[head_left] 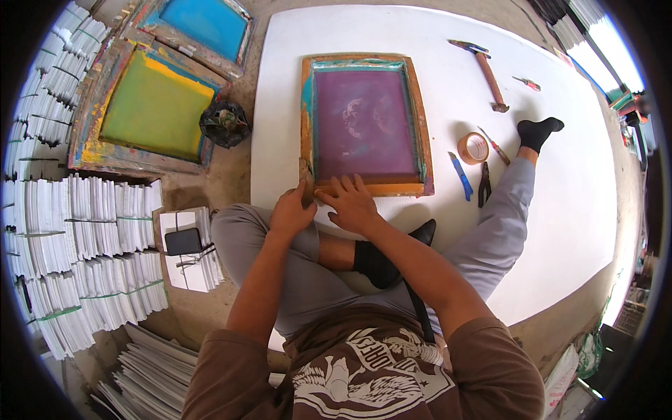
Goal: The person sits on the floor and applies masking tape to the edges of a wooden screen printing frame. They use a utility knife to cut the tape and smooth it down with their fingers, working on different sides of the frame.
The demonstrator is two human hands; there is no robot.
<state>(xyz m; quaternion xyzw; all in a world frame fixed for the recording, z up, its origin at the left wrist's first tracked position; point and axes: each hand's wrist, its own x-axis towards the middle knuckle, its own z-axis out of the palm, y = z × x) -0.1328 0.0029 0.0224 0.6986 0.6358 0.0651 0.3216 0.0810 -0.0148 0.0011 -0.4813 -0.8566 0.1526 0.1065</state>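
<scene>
A silk-screen printing frame [424,140] with purple mesh and a worn wooden border lies flat on a white board, in front of my crossed legs. At its near left corner, my left hand [291,213] grips a small flat brown piece [306,175], which looks like wood and stands against the frame's edge. Its lower end is hidden by my fingers. My right hand [351,206] rests on the frame's near bar, fingers spread and pressing down, with the thumb toward the left hand.
Right of the frame lie a hammer [486,77], screwdriver [528,83], tape roll [473,148], blue cutter [460,175], black-handled pliers [484,183] and a slim pointed tool [494,145]. Leftward are a yellow-green screen [157,105], blue screen [206,26], black bag [225,124], paper stacks [105,217] and phone [183,241].
</scene>
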